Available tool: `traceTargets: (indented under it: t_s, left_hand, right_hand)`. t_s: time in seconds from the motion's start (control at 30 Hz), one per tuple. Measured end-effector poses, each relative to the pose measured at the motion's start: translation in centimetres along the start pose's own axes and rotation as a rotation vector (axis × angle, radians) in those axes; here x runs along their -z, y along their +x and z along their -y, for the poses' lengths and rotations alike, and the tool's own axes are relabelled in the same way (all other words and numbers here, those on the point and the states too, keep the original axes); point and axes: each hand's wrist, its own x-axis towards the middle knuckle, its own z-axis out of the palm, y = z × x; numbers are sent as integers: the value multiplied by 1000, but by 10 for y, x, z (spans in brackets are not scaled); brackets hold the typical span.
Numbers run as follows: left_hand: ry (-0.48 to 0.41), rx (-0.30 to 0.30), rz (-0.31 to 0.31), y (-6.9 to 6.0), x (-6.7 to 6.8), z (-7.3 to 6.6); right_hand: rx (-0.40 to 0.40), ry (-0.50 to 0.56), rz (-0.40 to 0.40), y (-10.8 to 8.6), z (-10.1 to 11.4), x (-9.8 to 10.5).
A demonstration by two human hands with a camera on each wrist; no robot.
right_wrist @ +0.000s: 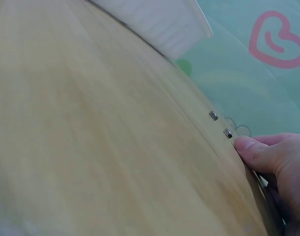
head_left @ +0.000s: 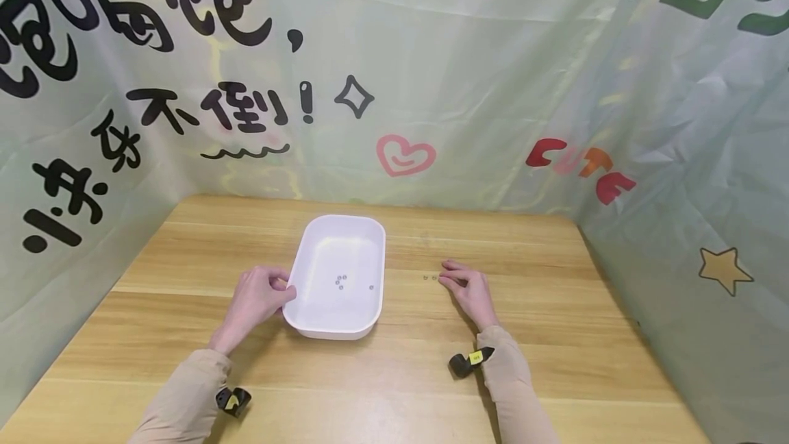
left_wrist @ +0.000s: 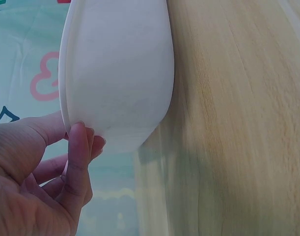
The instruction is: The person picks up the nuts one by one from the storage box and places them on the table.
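Observation:
A white plastic basin with rounded corners stands on the table. Several small metal nuts lie on its floor. My left hand pinches the basin's left rim between thumb and fingers; the left wrist view shows this hand at the edge of the basin wall. To the right of the basin, two nuts lie in a row on the tabletop. Right beside them, my right hand has its fingertips down at the wood. Whether anything is between those fingertips is hidden.
The wooden table reaches back to a printed cloth that hangs behind it and along both sides. Small black devices with yellow labels sit at the left wrist and right wrist.

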Motion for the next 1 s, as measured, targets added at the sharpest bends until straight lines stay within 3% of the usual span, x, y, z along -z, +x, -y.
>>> traceTargets:
  t_s: [0.67, 1.0]
  left_hand:
    - [5, -17, 0, 0, 1, -1]
    - [2, -9, 1, -1, 1, -3]
  right_hand:
    - [56, -67, 11, -1, 1, 1]
    - [54, -53, 26, -1, 1, 2]
